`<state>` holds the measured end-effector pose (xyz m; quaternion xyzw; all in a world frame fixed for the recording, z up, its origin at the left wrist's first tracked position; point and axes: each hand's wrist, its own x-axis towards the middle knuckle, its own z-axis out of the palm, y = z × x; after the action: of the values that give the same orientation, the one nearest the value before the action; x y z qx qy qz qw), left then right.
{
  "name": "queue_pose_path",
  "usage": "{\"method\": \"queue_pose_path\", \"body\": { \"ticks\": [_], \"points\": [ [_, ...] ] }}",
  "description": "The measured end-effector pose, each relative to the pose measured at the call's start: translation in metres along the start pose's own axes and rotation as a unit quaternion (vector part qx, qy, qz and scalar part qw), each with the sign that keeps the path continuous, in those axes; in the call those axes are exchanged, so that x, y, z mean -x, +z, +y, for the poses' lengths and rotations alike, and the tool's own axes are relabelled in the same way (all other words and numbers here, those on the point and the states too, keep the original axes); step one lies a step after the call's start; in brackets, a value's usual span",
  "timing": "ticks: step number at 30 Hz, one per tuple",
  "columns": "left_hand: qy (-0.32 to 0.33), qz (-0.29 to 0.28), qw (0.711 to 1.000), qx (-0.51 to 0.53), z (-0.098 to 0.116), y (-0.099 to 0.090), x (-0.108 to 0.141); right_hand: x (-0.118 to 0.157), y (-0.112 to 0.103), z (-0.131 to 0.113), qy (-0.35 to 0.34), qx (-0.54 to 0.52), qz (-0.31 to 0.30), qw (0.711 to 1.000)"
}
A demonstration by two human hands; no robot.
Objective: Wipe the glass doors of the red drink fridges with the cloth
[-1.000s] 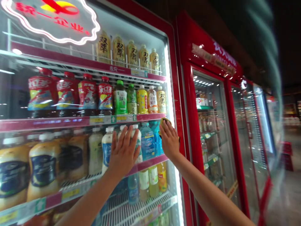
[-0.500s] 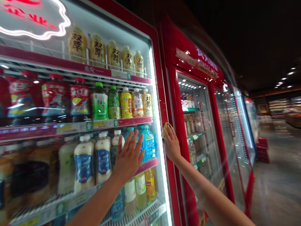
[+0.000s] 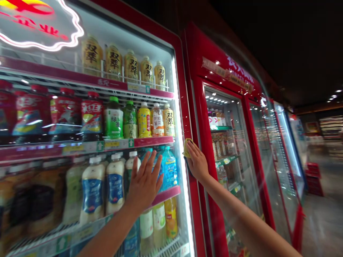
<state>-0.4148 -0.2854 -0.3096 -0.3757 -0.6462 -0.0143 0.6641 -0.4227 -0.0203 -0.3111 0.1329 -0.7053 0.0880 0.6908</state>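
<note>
Okay, nearest first: two bare forearms stretch toward a lit drinks fridge. Left hand holds nothing, fingers spread, palm facing the glass door; can't tell if it actually presses on the pane. Right hand grips a yellow cloth under its fingers, up against the red frame at the door's right side, just beside the light strip. Something dark shows below the cloth, too hidden to name.

Risks, my judgement: cloth looks bunched, only the fingers cover it, so a loose press could let it slip and drop. Could also catch on the frame's edge if dragged fast. Left palm, if leaning on glass, probably leaves prints.

Behind the glass: blue bottles near the left hand, white bottles beyond them leftward, red-capped bottles a shelf up. All upright; a hard bump to the door could rattle them. Neon sign sits upper left, well apart from both hands.

Rightward, second red fridge stands near the right forearm; a wide swing could knock it. Farther off, red crates on shiny floor, then dim shelves, contents unreadable.
</note>
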Motion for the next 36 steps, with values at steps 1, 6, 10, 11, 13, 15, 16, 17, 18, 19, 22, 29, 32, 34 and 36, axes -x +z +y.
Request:
{"method": "queue_pose_path", "body": {
  "ticks": [1,6,10,11,13,15,16,17,18,19,22,29,32,34,36],
  "points": [
    [0.001,-0.002,1.000,-0.005,-0.002,-0.002,0.001,-0.008,-0.001,0.003,-0.004,-0.005,0.000,1.000],
    [-0.019,-0.010,0.999,-0.040,-0.005,-0.007,-0.001,-0.082,0.013,-0.008,0.060,-0.010,0.071,0.996],
    [-0.032,-0.008,0.998,-0.050,-0.005,-0.011,-0.001,-0.059,0.014,-0.036,-0.038,-0.028,0.020,0.999],
    [-0.035,-0.010,0.998,-0.053,-0.007,-0.013,-0.001,-0.044,0.010,-0.037,-0.076,-0.039,-0.007,0.996],
    [-0.039,-0.013,0.997,-0.059,-0.010,-0.017,0.001,-0.017,0.000,-0.027,-0.121,-0.061,-0.036,0.990],
    [-0.043,-0.011,0.996,-0.071,-0.015,-0.023,0.002,-0.010,-0.004,-0.008,-0.101,-0.078,-0.006,0.992],
    [-0.048,-0.009,0.996,-0.079,-0.016,-0.026,0.003,-0.015,-0.002,0.000,-0.070,-0.083,0.024,0.994],
    [-0.053,-0.008,0.995,-0.088,-0.017,-0.029,0.004,-0.025,0.001,0.005,-0.032,-0.085,0.056,0.994],
    [-0.060,-0.008,0.993,-0.098,-0.017,-0.031,0.005,-0.037,0.007,0.005,0.005,-0.087,0.084,0.993],
    [-0.067,-0.009,0.992,-0.107,-0.016,-0.033,0.007,-0.050,0.013,0.000,0.033,-0.088,0.103,0.990],
    [-0.081,-0.018,0.988,-0.130,-0.013,-0.040,0.012,-0.071,0.025,-0.036,0.028,-0.095,0.092,0.991],
    [-0.080,-0.047,0.981,-0.170,-0.033,-0.071,0.035,-0.015,0.006,-0.043,-0.204,-0.096,-0.017,0.974],
    [-0.081,-0.041,0.980,-0.176,-0.050,-0.083,0.043,-0.033,0.015,-0.030,-0.087,-0.102,0.048,0.990],
    [-0.082,-0.036,0.980,-0.175,-0.059,-0.086,0.046,-0.059,0.027,-0.047,-0.014,-0.110,0.085,0.990],
    [-0.079,-0.037,0.981,-0.171,-0.066,-0.088,0.047,-0.080,0.038,-0.081,0.009,-0.111,0.098,0.989]
  ]
}}
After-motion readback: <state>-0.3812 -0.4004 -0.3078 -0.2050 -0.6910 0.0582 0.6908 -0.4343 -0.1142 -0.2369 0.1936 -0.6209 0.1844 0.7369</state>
